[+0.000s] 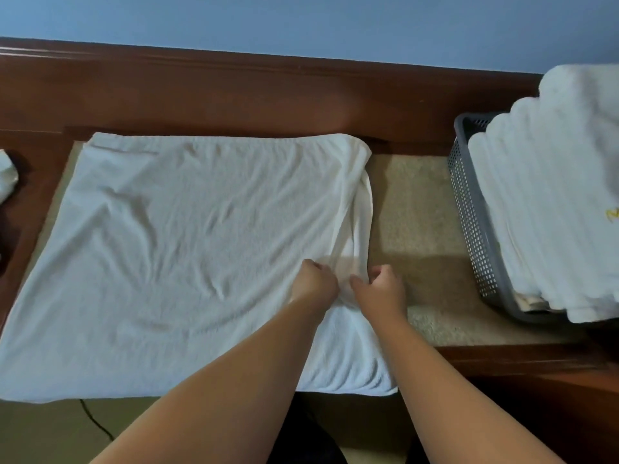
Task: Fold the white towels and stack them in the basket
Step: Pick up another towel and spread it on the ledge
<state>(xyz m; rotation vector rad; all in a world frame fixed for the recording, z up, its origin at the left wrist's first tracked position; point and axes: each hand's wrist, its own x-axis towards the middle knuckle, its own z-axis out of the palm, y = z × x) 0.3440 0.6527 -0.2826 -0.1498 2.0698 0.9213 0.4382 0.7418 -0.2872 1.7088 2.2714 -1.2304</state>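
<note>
Both hands, left [313,279] and right [380,288], pinch the towel [187,249] at its right edge, fingers curled into the cloth. Spread across the bench [415,209], it looks soft, light and limp, best held by corners or hems. Bare bench lies right of the hands; beyond that, the basket [469,209] is heaped already.

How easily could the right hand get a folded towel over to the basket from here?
Probably easily. The right hand grips the towel at its right edge, and only bare tabletop lies between it and the basket. The stack already stands above the rim.
</note>
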